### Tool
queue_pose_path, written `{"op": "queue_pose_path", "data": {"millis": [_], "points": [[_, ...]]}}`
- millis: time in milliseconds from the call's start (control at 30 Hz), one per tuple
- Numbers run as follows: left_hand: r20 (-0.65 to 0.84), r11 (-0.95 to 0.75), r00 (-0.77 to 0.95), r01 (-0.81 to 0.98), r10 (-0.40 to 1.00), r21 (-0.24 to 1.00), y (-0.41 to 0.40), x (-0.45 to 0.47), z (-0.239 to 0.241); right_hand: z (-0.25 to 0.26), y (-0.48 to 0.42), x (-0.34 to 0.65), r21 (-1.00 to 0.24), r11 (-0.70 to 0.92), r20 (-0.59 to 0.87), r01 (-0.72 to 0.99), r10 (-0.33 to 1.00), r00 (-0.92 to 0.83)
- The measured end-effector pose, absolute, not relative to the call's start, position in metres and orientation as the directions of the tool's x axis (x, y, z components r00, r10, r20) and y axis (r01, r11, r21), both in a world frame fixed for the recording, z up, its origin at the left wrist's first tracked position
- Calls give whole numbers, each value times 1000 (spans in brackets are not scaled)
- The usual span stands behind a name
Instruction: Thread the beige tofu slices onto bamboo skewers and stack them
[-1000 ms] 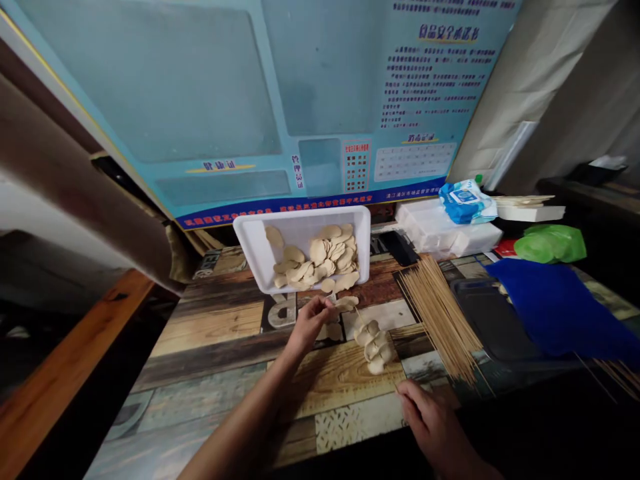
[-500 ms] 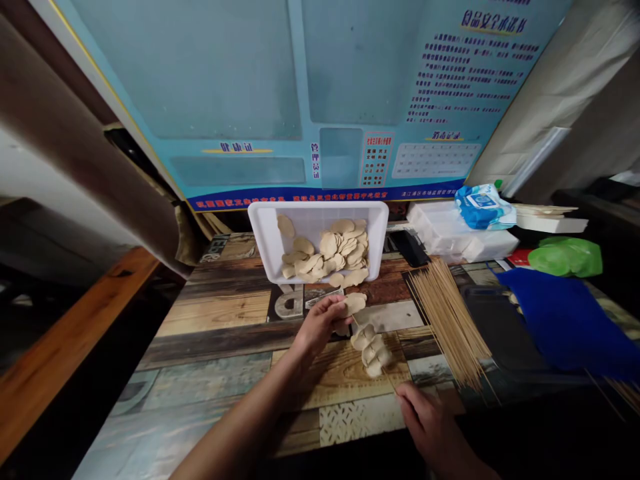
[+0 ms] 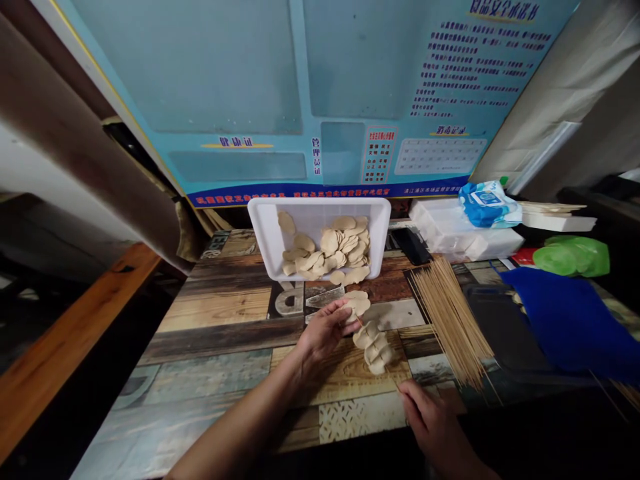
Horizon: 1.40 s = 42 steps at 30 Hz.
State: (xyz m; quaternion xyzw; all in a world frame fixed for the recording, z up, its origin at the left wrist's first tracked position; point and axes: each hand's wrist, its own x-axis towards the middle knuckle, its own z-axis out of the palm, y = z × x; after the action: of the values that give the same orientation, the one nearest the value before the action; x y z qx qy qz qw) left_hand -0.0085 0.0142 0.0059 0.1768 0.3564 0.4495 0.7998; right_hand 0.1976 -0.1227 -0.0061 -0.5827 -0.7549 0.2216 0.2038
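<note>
Between the fingers and thumb of my left hand (image 3: 324,328) is a pale, thin oval slice (image 3: 359,303), its kind not clear, at the tip end of a skewer. My right hand (image 3: 424,412) is closed around the lower end of that wooden skewer (image 3: 393,380). Several folded pale slices (image 3: 373,348) are threaded along the skewer between my two hands. Beyond my left hand, a white plastic tray (image 3: 265,257) leans up at the back of the table, with a heap of similar slices (image 3: 340,248) in it.
Right of my hands lies a bundle of wooden skewers (image 3: 450,320). Farther right are a dark tray (image 3: 493,327) and a blue cloth (image 3: 565,320). Behind them are a phone (image 3: 413,247), white packs (image 3: 440,230), a blue wipes packet (image 3: 490,203) and a green bag (image 3: 573,255). A blue notice board (image 3: 240,73) stands behind.
The slice in my left hand now sits flatter and closer over the skewer's tip, showing more of its face. My right hand keeps its hold; the view has shifted slightly.
</note>
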Motion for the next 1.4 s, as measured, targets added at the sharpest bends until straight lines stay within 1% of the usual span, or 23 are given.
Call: {"op": "queue_pose_path", "data": {"millis": [100,200,267,333,467,600,700,800,867,933,967,1033,1100,1200,1400], "points": [[-439,596,406,-601,802,533,13,-7,6,-8,-122,198,-566,248,77,786,965,-249],[-421,598,425,-605,801,526,9,-3,4,-11,-122,198,-533,292,147,794,956,-253],[-381,539,381,-615,842,575,7,0,2,-13,-121,198,-505,318,192,802,948,-255],[-347,456,297,-615,890,643,6,2,0,-13,-120,198,-483,334,219,810,941,-257],[-304,340,165,-591,938,731,6,2,-6,-12,-120,198,-463,329,220,823,942,-252],[-182,205,96,-494,979,845,3,5,-7,-12,-120,198,-443,315,209,840,947,-245],[-177,203,99,-426,979,882,-2,9,-4,-13,-121,198,-435,296,205,851,952,-226],[-238,275,138,-456,961,846,-8,14,0,-14,-121,199,-430,286,195,856,955,-222],[-292,343,182,-532,939,774,-10,16,1,-14,-122,200,-431,284,193,856,956,-221],[-365,449,263,-574,893,684,-10,16,0,-14,-123,201,-432,279,177,857,959,-223],[-396,503,310,-570,864,649,-9,16,-2,-13,-124,202,-434,277,161,857,960,-229],[-422,572,386,-540,820,618,-9,15,-5,-11,-124,201,-441,276,121,854,961,-248],[-415,582,409,-534,813,613,-8,15,-8,-10,-125,200,-453,288,99,844,957,-273],[-417,574,394,-551,819,606,-9,16,-9,-11,-125,198,-470,299,91,830,952,-292],[-400,599,449,-549,799,583,-10,16,-7,-14,-125,198,-510,256,68,821,964,-258]]}}
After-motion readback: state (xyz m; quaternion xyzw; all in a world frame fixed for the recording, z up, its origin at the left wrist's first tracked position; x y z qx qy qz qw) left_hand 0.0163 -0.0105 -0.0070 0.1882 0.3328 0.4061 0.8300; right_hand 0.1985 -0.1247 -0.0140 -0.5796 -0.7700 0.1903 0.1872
